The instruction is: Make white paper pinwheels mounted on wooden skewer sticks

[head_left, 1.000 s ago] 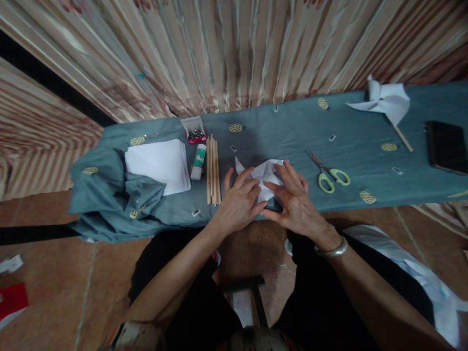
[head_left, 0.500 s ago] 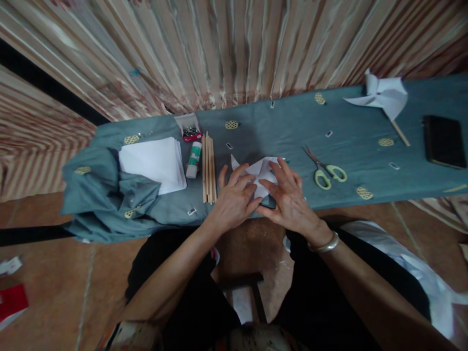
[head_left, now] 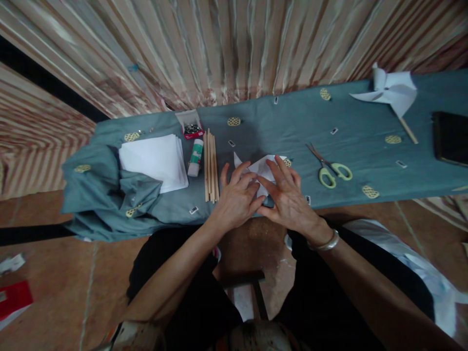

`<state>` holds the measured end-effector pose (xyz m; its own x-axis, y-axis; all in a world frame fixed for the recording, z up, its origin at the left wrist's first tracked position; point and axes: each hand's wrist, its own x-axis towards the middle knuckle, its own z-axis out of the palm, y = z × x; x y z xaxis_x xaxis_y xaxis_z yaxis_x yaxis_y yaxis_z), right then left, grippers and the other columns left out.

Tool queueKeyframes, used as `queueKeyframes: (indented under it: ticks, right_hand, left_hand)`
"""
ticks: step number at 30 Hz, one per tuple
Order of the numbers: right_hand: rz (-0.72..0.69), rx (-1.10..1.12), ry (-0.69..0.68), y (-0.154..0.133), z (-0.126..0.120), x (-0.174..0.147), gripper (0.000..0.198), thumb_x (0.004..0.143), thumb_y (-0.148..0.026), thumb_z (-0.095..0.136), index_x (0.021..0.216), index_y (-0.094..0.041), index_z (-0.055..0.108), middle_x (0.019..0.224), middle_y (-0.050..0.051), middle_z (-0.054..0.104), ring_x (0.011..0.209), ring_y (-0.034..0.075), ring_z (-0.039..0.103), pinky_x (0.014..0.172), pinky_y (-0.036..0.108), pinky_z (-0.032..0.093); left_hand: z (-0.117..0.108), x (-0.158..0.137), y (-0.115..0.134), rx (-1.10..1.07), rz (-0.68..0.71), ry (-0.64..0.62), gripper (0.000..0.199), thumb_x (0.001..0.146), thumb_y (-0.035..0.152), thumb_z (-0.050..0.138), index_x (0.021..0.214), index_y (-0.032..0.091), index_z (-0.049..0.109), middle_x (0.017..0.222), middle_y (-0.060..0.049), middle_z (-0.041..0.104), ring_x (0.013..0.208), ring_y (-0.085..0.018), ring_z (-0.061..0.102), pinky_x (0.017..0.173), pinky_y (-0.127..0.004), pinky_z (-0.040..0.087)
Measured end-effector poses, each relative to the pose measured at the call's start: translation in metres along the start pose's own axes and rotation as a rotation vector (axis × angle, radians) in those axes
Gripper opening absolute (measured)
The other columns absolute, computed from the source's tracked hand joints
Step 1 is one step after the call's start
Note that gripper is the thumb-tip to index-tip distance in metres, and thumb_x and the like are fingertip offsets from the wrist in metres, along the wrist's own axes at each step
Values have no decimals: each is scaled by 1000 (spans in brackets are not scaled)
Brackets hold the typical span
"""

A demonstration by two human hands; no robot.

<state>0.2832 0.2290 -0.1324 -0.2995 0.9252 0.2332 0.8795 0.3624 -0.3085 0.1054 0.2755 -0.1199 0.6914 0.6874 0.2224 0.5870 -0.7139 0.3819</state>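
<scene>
Near the front edge of the cloth-covered table, a white folded paper pinwheel (head_left: pixel 261 168) lies under both my hands, with pointed corners showing past the fingers. My left hand (head_left: pixel 237 197) presses its curled fingers on the paper's left side. From the right, my right hand (head_left: pixel 287 200), with a bracelet on the wrist, holds the other side with bent fingers. The fingertips of both hands meet close to the middle, which they partly hide. Left of my hands are several wooden sticks (head_left: pixel 211 168) and a glue stick (head_left: pixel 195 157). Scissors with green handles (head_left: pixel 331 170) lie to the right.
A stack of white paper (head_left: pixel 153 161) and an open box of metal pins (head_left: pixel 192 127) are at the left. A pinwheel on a stick (head_left: pixel 395 92) and a dark flat object (head_left: pixel 451 138) lie at the right. A striped curtain (head_left: pixel 234 48) hangs behind the blue-green tablecloth (head_left: pixel 285 122).
The view has shifted slightly, so the things on the right appear further right. My right fingers have moved slightly inward over the paper; both hands stay on it.
</scene>
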Motion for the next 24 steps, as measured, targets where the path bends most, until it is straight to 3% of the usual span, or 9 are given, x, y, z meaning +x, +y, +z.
queueKeyframes:
  ticks: [13, 24]
  right_hand:
    - [-3, 36, 46, 7, -11, -5, 64, 86, -62, 56, 137, -22, 53, 163, 14, 21, 151, 39, 13, 112, 60, 24]
    - [-12, 42, 3, 4, -3, -2, 55, 88, -57, 55, 129, -21, 59, 161, 14, 28, 151, 37, 15, 113, 59, 24]
  left_hand:
    - [-1, 0, 1, 23, -1, -6, 32, 95, 41, 52, 109, 19, 70, 127, -9, 61, 140, -34, 34, 119, -66, 9]
    - [0, -1, -1, 6, 11, -13, 34, 95, 44, 49, 111, 20, 68, 126, -8, 60, 141, -34, 34, 119, -65, 7]
